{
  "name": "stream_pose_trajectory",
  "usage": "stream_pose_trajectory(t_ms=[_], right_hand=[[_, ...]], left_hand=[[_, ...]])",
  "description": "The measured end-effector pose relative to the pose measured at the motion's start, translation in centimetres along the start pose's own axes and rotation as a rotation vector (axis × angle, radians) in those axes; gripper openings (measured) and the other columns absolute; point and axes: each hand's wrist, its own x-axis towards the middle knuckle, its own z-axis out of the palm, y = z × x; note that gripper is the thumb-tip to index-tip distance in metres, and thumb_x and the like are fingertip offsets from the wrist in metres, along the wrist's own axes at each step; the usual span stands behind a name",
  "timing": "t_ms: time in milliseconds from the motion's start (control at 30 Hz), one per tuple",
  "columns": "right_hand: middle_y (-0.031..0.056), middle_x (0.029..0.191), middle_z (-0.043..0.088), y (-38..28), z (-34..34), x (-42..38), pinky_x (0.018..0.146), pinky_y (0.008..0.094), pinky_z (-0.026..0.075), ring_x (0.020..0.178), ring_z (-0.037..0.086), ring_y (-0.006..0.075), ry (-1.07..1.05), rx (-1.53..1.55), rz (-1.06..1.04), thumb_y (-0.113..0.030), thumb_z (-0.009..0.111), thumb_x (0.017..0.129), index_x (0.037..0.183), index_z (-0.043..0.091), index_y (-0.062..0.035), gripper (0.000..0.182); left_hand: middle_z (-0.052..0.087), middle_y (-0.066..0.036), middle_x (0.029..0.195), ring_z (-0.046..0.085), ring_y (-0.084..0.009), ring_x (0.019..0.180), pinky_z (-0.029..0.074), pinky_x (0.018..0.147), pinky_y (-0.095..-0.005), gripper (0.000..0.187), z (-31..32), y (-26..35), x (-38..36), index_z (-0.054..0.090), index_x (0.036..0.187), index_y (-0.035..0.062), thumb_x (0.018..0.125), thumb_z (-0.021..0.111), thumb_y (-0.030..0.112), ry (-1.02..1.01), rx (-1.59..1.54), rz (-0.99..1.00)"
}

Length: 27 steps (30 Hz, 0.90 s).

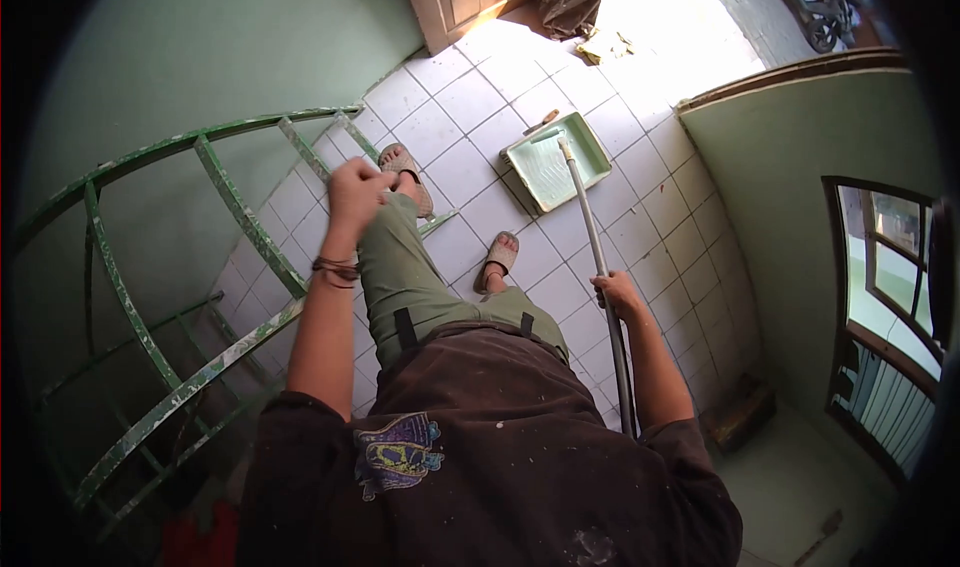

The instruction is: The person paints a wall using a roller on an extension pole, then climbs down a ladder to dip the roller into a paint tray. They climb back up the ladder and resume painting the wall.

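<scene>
My right hand (620,295) is closed around a long grey paint roller pole (588,212), which slants from beside my right side to the floor ahead. The pole's far end, with the roller head, is in a paint tray (541,203) holding pale green paint (540,170). My left hand (354,199) is raised above my left leg, its fingers curled in and nothing visible in them. Nearest to it is a green, paint-spattered metal ladder (235,195) on the left.
White floor tiles (470,187) lie under my sandals. A wooden door (455,2) and a black plastic bag (570,2) are by the bright doorway. Green walls (250,47) stand on both sides, with a window (890,237) at right. A dark box-like object (740,412) sits at lower right.
</scene>
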Motion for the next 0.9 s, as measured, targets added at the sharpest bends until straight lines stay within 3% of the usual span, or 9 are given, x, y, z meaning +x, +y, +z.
stream_pose_trajectory(t_ms=[33,133,200,267,300,400,567,900], right_hand=[[0.0038,0.06,0.048,-0.9,0.6,-0.6,0.042,0.0291,0.042,0.045,0.045,0.0128,0.05,-0.041,-0.041,-0.014,0.062,0.08,0.08,0.051,-0.0003,0.017],[0.004,0.062,0.049,-2.0,1.8,-1.2,0.043,0.0297,0.045,0.046,0.047,0.0129,0.059,-0.118,-0.099,-0.016,0.062,0.08,0.089,0.05,0.0,0.022],[0.0039,0.063,0.049,-2.3,2.5,-0.7,0.043,0.0301,0.047,0.047,0.048,0.013,0.007,-0.166,-0.109,-0.017,0.062,0.08,0.092,0.049,-0.0004,0.024],[0.0029,0.061,0.047,-2.6,3.4,-0.2,0.04,0.0288,0.045,0.047,0.048,0.0126,0.059,-0.239,-0.117,-0.018,0.062,0.081,0.09,0.049,-0.0008,0.023],[0.002,0.065,0.046,-2.8,4.0,-0.2,0.039,0.0276,0.042,0.046,0.045,0.0107,0.09,-0.285,-0.119,-0.018,0.062,0.081,0.081,0.049,-0.0044,0.019],[0.0018,0.063,0.046,-3.9,5.0,-0.4,0.038,0.0277,0.041,0.044,0.044,0.0107,0.078,-0.355,-0.156,-0.018,0.062,0.081,0.079,0.049,-0.0044,0.019],[0.0033,0.063,0.047,-4.0,5.5,0.6,0.036,0.0271,0.038,0.044,0.044,0.0108,0.031,-0.362,-0.112,-0.018,0.062,0.082,0.077,0.049,-0.0031,0.02],[0.0033,0.061,0.048,-2.5,5.3,-1.2,0.039,0.0288,0.043,0.047,0.048,0.012,0.044,-0.384,-0.139,-0.018,0.061,0.082,0.079,0.05,-0.0015,0.02]], left_hand=[[0.056,-0.006,0.055,0.056,-0.0132,0.043,0.044,0.04,-0.0272,0.016,3.6,-0.9,-1.1,0.056,0.065,0.0002,0.071,0.068,0.009,-0.113,-0.059,-0.039],[0.055,-0.011,0.053,0.055,-0.0207,0.038,0.044,0.032,-0.0303,0.018,10.8,-5.3,-4.2,0.056,0.078,-0.0026,0.082,0.052,0.015,-0.521,-0.399,-0.47],[0.056,-0.013,0.053,0.056,-0.023,0.039,0.045,0.033,-0.0333,0.019,13.0,-8.5,-5.8,0.055,0.081,-0.0031,0.083,0.05,0.015,-0.629,-0.419,-0.577],[0.058,-0.015,0.055,0.057,-0.0251,0.039,0.046,0.033,-0.0364,0.022,13.8,-12.2,-6.9,0.056,0.078,-0.0049,0.083,0.047,0.015,-0.581,-0.389,-0.736],[0.06,-0.017,0.057,0.059,-0.0262,0.042,0.048,0.036,-0.0376,0.025,13.6,-14.0,-7.2,0.057,0.076,-0.006,0.084,0.048,0.016,-0.504,-0.318,-0.84],[0.06,-0.017,0.059,0.06,-0.026,0.046,0.049,0.038,-0.0366,0.024,12.8,-16.7,-7.9,0.058,0.073,-0.0069,0.081,0.051,0.015,-0.57,-0.517,-0.753],[0.057,-0.013,0.055,0.057,-0.022,0.042,0.047,0.037,-0.0326,0.028,13.1,-15.5,-8.3,0.058,0.071,-0.0046,0.082,0.06,0.021,-0.481,-0.342,-0.67],[0.057,-0.011,0.054,0.058,-0.0182,0.042,0.048,0.038,-0.0303,0.019,12.9,-16.3,-8.4,0.057,0.074,-0.0028,0.08,0.061,0.015,-0.517,-0.436,-0.586]])
